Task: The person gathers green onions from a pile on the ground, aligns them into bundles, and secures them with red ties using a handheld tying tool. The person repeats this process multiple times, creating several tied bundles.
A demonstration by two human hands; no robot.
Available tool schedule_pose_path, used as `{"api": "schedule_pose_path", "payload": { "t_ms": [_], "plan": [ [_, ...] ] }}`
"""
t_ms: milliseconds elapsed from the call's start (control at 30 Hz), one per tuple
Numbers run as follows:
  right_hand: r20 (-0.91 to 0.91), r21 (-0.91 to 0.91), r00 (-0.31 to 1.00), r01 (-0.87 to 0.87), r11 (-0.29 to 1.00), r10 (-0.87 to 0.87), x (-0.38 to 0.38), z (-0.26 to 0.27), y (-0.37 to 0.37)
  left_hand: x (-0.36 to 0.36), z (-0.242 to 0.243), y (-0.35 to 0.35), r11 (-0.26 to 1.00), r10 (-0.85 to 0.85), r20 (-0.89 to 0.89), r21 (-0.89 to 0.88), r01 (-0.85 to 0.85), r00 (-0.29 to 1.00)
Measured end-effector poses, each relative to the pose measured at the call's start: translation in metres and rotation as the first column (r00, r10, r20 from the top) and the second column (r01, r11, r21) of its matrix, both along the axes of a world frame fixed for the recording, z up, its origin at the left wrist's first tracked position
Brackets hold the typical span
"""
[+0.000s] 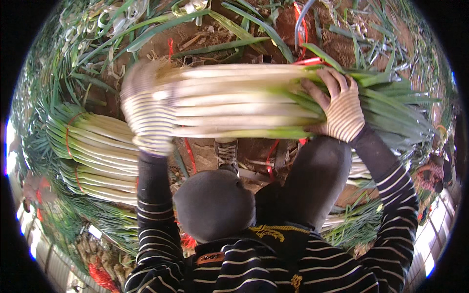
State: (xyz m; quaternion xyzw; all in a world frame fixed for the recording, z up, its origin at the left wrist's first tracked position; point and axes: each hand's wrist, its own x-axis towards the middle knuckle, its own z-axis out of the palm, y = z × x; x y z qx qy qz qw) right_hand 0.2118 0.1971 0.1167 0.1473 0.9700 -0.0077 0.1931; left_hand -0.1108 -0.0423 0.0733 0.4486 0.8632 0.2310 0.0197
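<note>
A large bundle of long white-stemmed green onions (238, 99) lies crosswise before me at knee height, roots to the left and green leaves to the right. My left hand (148, 106), in a striped glove, is against the root end; motion blurs it and its fingers are hard to make out. On the right, my right hand (335, 99) grips the bundle where white turns to green. Its bare fingers stick out of a striped glove and curl over the stalks. Red tying strap (309, 61) shows at the bundle's far side.
Tied onion bundles (102, 143) are stacked at my left. Loose leaves and peelings (121, 25) litter the soil ahead. A bent grey rod (301, 22) rises beyond the bundle. Red twine (100, 274) lies at lower left. Another person (434, 172) is at the right edge.
</note>
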Motion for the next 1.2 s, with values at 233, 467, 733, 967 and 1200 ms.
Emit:
{"api": "schedule_pose_path", "payload": {
  "t_ms": [233, 467, 733, 967, 1200],
  "plan": [
    [0.024, 0.101, 1.0, 0.011, 0.995, -0.014, 0.0, 0.0, 0.0, 0.158, -0.006, 0.109, 0.578, -0.812, -0.052, -0.207, 0.789, 0.581],
    [0.177, 0.143, 0.984, -0.028, 0.989, 0.002, 0.004, 0.032, 0.014, 0.159, -0.006, 0.11, 0.584, -0.805, -0.02, -0.206, 0.785, 0.593],
    [-0.044, 0.07, 0.999, 0.035, 0.997, -0.032, 0.053, 0.005, 0.037, 0.157, -0.036, 0.117, 0.558, -0.83, -0.019, -0.05, 0.828, 0.558],
    [0.027, -0.081, 0.997, 0.078, 0.994, -0.076, 0.034, 0.023, 0.058, 0.157, -0.019, 0.12, 0.574, -0.814, 0.03, -0.109, 0.812, 0.58],
    [-0.047, 0.084, 0.999, 0.014, 0.996, -0.01, 0.015, 0.005, 0.088, 0.155, -0.021, 0.11, 0.599, -0.797, 0.073, -0.036, 0.8, 0.6]
  ]
}}
